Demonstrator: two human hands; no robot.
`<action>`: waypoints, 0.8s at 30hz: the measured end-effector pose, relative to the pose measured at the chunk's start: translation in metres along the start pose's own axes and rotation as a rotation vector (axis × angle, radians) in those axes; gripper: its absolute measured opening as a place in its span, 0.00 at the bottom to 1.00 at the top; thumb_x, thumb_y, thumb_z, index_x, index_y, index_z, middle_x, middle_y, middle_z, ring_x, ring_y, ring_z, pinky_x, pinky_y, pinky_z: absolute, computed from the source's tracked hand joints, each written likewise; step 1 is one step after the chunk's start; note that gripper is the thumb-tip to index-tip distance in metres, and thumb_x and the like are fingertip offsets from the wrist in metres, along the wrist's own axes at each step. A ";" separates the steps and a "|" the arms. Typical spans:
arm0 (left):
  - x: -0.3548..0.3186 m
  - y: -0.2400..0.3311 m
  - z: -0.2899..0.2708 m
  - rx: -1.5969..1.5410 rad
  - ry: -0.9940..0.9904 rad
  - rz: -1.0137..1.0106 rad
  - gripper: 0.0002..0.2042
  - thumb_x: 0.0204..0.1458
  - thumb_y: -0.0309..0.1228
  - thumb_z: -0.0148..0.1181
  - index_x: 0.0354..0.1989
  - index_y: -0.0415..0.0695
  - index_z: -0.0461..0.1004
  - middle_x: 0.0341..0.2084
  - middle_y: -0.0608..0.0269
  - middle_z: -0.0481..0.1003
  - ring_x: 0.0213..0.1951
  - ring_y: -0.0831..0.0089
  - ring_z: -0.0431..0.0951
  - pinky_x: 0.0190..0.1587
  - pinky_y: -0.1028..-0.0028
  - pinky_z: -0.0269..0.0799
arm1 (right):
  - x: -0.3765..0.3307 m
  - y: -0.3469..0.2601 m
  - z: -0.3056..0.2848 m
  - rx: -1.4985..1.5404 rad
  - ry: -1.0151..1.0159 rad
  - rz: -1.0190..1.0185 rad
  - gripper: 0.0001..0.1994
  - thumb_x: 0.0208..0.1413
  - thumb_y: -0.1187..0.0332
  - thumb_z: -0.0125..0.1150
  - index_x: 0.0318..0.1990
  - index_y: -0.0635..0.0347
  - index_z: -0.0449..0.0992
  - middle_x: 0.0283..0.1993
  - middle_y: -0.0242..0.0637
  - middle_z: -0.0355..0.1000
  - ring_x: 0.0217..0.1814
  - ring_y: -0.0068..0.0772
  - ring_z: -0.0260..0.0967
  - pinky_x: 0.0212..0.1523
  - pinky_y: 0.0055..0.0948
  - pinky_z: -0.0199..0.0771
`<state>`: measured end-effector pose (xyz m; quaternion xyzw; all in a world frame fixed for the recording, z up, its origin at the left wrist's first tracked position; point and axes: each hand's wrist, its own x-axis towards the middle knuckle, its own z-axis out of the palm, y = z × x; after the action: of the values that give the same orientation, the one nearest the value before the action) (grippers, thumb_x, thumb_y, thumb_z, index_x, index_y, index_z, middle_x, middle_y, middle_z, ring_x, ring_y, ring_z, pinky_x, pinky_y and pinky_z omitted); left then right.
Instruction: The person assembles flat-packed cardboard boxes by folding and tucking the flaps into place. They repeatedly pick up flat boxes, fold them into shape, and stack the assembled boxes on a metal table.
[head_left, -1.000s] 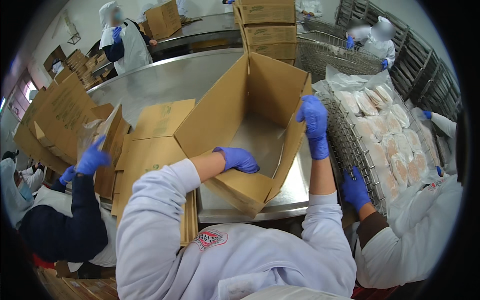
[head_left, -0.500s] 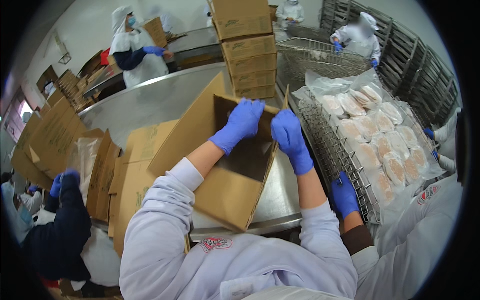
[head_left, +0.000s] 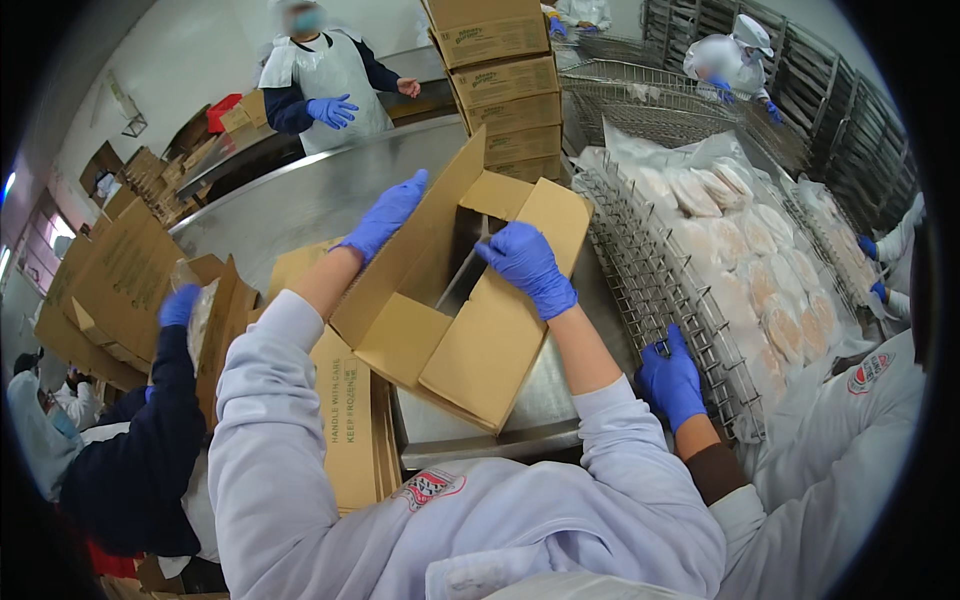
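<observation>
In front of me a brown cardboard box (head_left: 480, 365) stands tilted on the metal table, its top partly uncovered. Its short flaps and the right long flap fold inward, while the left long flap stands up. My left hand (head_left: 388, 215), in a blue glove, lies with fingers stretched along the outside of that raised flap. My right hand (head_left: 530, 268), also blue-gloved, has its fingers curled over the inner edge of the right flap, by the dark gap into the box. The fingertips are partly hidden there.
Flat cartons (head_left: 355, 430) lie at left. Stacked boxes (head_left: 505, 90) rise behind. At right, a wire basket (head_left: 665, 270) holds bagged round patties (head_left: 760, 250); another person's gloved hand (head_left: 672, 378) grips its near edge. A co-worker (head_left: 335, 90) stands across the metal table (head_left: 300, 190).
The short flaps and right flap have folded inward. My left hand moved left to outside the raised flap; my right hand came inward and down. The co-worker across the table turned and shifted right.
</observation>
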<state>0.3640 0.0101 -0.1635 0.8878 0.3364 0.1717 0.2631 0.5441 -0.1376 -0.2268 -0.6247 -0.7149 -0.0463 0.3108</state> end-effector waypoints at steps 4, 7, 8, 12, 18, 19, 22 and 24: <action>-0.005 0.016 0.140 0.596 0.176 0.055 0.24 0.58 0.48 0.42 0.59 0.47 0.62 0.62 0.51 0.57 0.63 0.53 0.56 0.60 0.46 0.49 | -0.014 0.011 0.035 -0.006 -0.211 0.109 0.13 0.50 0.63 0.54 0.19 0.61 0.74 0.28 0.49 0.74 0.36 0.52 0.72 0.35 0.42 0.72; 0.003 -0.011 0.164 0.892 0.361 0.167 0.26 0.57 0.47 0.44 0.61 0.49 0.60 0.66 0.55 0.49 0.67 0.51 0.45 0.59 0.34 0.36 | -0.018 0.028 0.023 -0.081 -0.554 0.011 0.14 0.51 0.60 0.51 0.32 0.61 0.77 0.31 0.50 0.75 0.36 0.54 0.72 0.39 0.45 0.71; -0.006 0.001 0.155 0.794 0.338 0.137 0.26 0.56 0.46 0.45 0.61 0.47 0.60 0.66 0.56 0.47 0.67 0.53 0.44 0.58 0.32 0.34 | -0.021 0.027 0.018 -0.104 -0.689 0.001 0.15 0.52 0.59 0.51 0.36 0.61 0.77 0.31 0.50 0.75 0.36 0.54 0.72 0.40 0.46 0.71; -0.007 0.013 0.095 0.520 0.399 -0.191 0.31 0.53 0.54 0.45 0.54 0.37 0.67 0.59 0.47 0.59 0.61 0.51 0.57 0.59 0.44 0.48 | -0.037 0.005 0.003 0.023 0.118 -0.113 0.22 0.55 0.58 0.53 0.55 0.59 0.68 0.49 0.52 0.70 0.52 0.52 0.67 0.55 0.40 0.63; -0.019 -0.001 0.052 0.263 0.298 -0.376 0.33 0.52 0.59 0.44 0.41 0.34 0.74 0.40 0.39 0.74 0.46 0.46 0.73 0.48 0.62 0.69 | -0.045 -0.006 0.008 0.644 0.810 0.353 0.37 0.62 0.57 0.47 0.69 0.56 0.32 0.71 0.54 0.35 0.73 0.42 0.36 0.68 0.39 0.41; -0.019 0.011 0.034 0.120 0.466 -0.275 0.31 0.54 0.57 0.42 0.41 0.35 0.74 0.40 0.41 0.74 0.45 0.47 0.74 0.48 0.63 0.69 | -0.032 -0.024 -0.023 0.742 0.885 0.191 0.38 0.62 0.54 0.46 0.69 0.56 0.29 0.72 0.51 0.35 0.73 0.40 0.35 0.68 0.38 0.40; -0.042 0.039 0.004 -0.412 0.804 0.019 0.26 0.60 0.51 0.38 0.42 0.39 0.72 0.42 0.46 0.74 0.44 0.52 0.73 0.49 0.65 0.68 | -0.016 -0.063 -0.094 1.089 0.961 -0.176 0.41 0.62 0.45 0.39 0.68 0.58 0.24 0.73 0.45 0.33 0.73 0.40 0.36 0.68 0.36 0.42; -0.052 0.039 0.027 -0.883 0.847 0.233 0.24 0.63 0.49 0.33 0.45 0.42 0.69 0.46 0.50 0.71 0.46 0.58 0.72 0.50 0.67 0.66 | -0.041 -0.053 -0.105 1.371 0.835 0.050 0.43 0.58 0.35 0.30 0.68 0.61 0.36 0.71 0.42 0.43 0.70 0.38 0.44 0.67 0.33 0.45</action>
<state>0.3591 -0.0600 -0.1694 0.5810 0.2097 0.6594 0.4286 0.5370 -0.2320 -0.1458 -0.2415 -0.3948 0.1802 0.8680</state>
